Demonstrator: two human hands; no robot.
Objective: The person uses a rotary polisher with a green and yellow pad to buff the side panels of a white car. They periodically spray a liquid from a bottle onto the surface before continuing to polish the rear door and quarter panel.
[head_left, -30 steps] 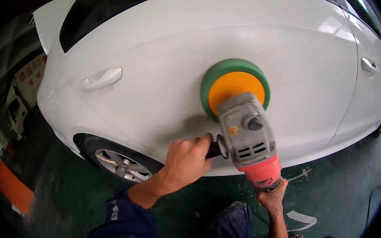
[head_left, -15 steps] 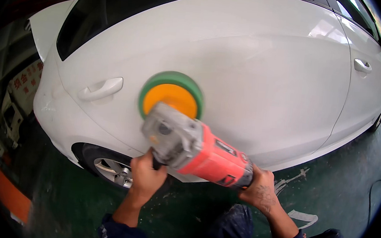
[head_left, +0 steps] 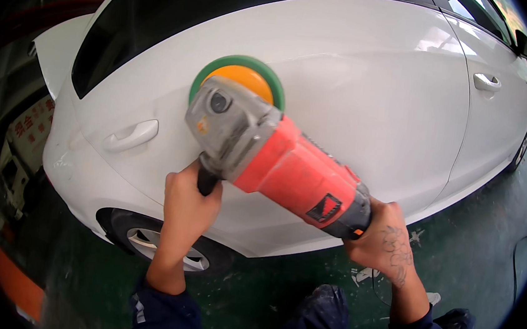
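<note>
A red and grey power polisher (head_left: 300, 174) is held in both my hands against the side of a white car (head_left: 369, 105). Its green foam pad (head_left: 271, 77) with an orange backing plate (head_left: 243, 78) lies on the rear door, below the dark window and up to the right of the door handle (head_left: 133, 135). My left hand (head_left: 190, 199) is closed round the black side handle (head_left: 208, 175) near the grey head. Around the dark rear end of the body wraps my right hand (head_left: 379, 237). The machine hides part of the pad.
Beneath my left hand is the rear wheel (head_left: 144, 239). The front door handle (head_left: 487, 82) and side mirror (head_left: 524, 46) stick out at the right. A black cable (head_left: 516, 268) lies on the green floor (head_left: 252, 295). An orange object (head_left: 18, 281) stands at lower left.
The polisher and its pad have moved up the door, toward the window. Both hands have gone up with it, the left one leftward and the right one rightward.
</note>
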